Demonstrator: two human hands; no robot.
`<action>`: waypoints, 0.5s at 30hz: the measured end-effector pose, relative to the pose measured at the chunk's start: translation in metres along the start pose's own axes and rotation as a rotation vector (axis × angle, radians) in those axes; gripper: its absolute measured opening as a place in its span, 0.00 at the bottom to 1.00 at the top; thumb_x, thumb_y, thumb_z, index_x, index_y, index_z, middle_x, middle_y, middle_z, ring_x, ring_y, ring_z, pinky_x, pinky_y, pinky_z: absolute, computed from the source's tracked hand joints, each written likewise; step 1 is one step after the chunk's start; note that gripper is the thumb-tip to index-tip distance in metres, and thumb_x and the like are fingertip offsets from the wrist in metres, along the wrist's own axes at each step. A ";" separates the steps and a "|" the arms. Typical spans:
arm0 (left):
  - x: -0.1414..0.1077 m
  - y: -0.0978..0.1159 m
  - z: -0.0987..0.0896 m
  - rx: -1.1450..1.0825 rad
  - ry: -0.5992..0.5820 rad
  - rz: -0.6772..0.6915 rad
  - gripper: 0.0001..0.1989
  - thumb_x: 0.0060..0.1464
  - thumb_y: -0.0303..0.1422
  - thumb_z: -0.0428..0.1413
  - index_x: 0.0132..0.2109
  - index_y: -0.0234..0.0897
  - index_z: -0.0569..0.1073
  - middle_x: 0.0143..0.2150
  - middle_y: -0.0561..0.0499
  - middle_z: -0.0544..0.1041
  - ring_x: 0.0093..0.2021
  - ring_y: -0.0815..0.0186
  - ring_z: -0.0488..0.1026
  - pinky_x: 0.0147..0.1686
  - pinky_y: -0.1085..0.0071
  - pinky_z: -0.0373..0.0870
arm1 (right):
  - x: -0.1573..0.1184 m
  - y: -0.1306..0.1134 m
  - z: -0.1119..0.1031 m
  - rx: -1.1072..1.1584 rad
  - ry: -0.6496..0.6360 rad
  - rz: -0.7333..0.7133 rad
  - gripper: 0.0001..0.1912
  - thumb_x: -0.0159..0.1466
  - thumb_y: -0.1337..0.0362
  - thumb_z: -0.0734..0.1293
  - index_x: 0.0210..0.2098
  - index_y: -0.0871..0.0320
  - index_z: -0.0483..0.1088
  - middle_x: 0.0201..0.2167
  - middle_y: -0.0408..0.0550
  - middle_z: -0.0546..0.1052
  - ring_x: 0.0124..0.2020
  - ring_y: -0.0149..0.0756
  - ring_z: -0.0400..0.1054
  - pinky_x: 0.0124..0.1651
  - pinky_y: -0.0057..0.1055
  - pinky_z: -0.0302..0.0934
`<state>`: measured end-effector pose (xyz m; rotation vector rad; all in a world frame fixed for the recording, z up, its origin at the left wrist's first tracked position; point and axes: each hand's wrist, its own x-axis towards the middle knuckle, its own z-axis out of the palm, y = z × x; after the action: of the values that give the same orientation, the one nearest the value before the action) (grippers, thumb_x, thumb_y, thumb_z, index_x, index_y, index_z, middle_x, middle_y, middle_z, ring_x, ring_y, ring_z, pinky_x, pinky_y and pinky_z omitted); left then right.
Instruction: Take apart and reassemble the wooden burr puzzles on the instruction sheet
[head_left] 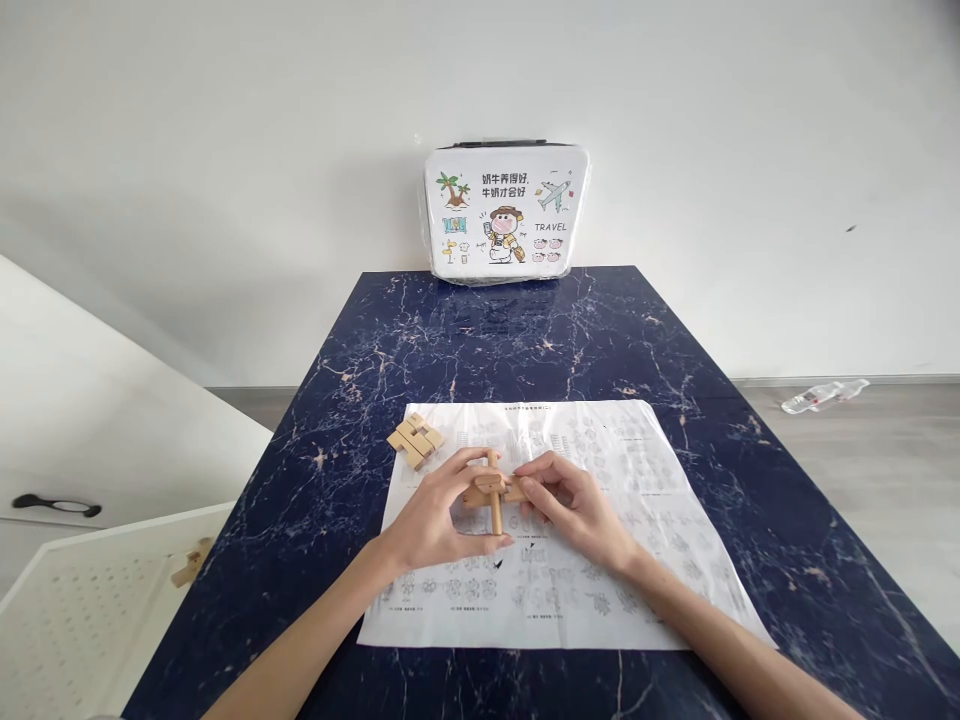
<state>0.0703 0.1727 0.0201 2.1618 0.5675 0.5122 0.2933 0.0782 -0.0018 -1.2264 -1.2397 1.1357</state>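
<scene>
My left hand (442,505) grips a wooden puzzle piece (496,508), a round rod held upright between thumb and fingers. Crossing the rod is another wooden piece (474,495), running toward the right. My right hand (568,500) pinches the right end of that crossing piece between thumb and fingertips. Both hands are above a printed instruction sheet (555,630) covered with small line diagrams. Several wooden puzzle blocks (415,440) lie clustered at the sheet's upper left corner. My fingers hide part of the joint.
The sheet lies on a dark blue marbled table (495,350). At its far edge, a white cartoon-printed case (508,212) leans against the wall. A white perforated basket (90,590) holding a wooden piece (191,562) stands at lower left. A clear plastic bottle (823,395) lies on the floor to the right.
</scene>
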 end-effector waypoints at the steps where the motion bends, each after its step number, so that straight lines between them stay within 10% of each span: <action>1: 0.000 0.000 0.000 0.006 0.007 -0.003 0.29 0.53 0.45 0.73 0.59 0.51 0.74 0.70 0.43 0.68 0.69 0.41 0.68 0.64 0.40 0.71 | 0.000 -0.001 0.000 0.005 0.003 0.002 0.15 0.74 0.49 0.67 0.47 0.54 0.74 0.30 0.46 0.81 0.30 0.37 0.76 0.32 0.35 0.68; 15: 0.000 0.002 0.001 0.021 0.012 -0.002 0.26 0.55 0.43 0.72 0.58 0.50 0.73 0.69 0.44 0.66 0.66 0.44 0.71 0.62 0.43 0.74 | 0.000 -0.003 0.000 -0.041 0.039 0.001 0.14 0.74 0.50 0.67 0.46 0.54 0.75 0.29 0.46 0.81 0.30 0.38 0.77 0.34 0.35 0.69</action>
<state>0.0712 0.1705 0.0214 2.1790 0.5837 0.5210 0.2929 0.0779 0.0016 -1.2740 -1.2382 1.0871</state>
